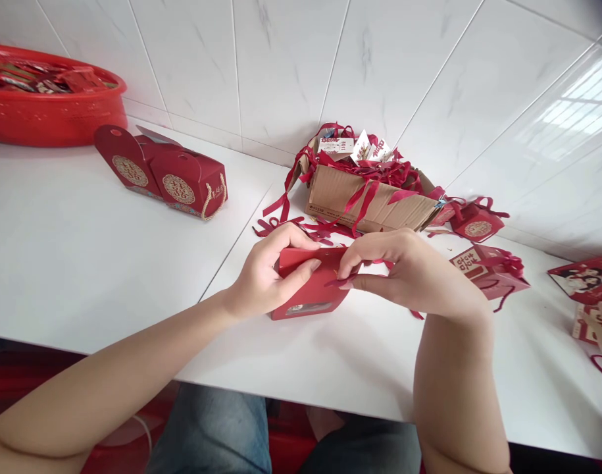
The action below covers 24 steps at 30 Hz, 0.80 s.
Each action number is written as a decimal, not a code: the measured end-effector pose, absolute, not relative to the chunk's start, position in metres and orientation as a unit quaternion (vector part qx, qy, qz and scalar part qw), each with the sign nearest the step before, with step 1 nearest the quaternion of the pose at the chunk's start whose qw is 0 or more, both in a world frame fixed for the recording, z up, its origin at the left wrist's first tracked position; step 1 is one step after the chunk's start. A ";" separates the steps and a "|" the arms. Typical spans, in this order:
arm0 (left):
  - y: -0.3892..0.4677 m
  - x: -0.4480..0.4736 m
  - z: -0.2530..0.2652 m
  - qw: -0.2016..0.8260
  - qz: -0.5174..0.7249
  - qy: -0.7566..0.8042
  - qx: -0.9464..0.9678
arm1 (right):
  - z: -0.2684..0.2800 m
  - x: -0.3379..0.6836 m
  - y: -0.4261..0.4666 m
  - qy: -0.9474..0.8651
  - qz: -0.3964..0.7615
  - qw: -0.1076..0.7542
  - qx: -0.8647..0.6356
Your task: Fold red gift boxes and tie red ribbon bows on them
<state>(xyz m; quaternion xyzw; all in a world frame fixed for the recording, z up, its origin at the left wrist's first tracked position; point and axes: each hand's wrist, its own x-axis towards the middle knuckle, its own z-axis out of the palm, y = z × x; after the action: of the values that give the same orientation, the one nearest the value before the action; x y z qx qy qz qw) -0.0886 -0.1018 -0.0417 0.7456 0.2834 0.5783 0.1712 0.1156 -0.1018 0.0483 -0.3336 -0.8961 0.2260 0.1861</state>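
Head: red box (304, 293) held; ribbons (402, 175) in carton (325, 191)

The white tabletop (93, 276), crossed by a seam (235, 243), carries along its far edge, from the left, a red basket (58, 118), a maroon gift box (165, 170), a cardboard box (367, 204) fronted by loose ribbons (325, 232), and small ribboned boxes (477, 228).
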 end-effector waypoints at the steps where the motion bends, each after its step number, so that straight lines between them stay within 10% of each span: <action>1: -0.102 -0.089 -0.042 0.172 0.577 0.283 0.747 | 0.048 0.115 -0.101 -0.899 0.225 0.183 -0.329; 24: -0.103 -0.088 -0.039 0.186 0.565 0.270 0.757 | 0.041 0.107 -0.099 -0.881 0.198 0.254 -0.347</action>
<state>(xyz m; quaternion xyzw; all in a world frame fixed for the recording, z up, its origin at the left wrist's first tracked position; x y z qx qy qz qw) -0.0885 -0.1033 -0.0386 0.7566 0.2703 0.5655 0.1862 0.1070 -0.0994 0.0412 -0.3471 -0.8809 0.1978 0.2538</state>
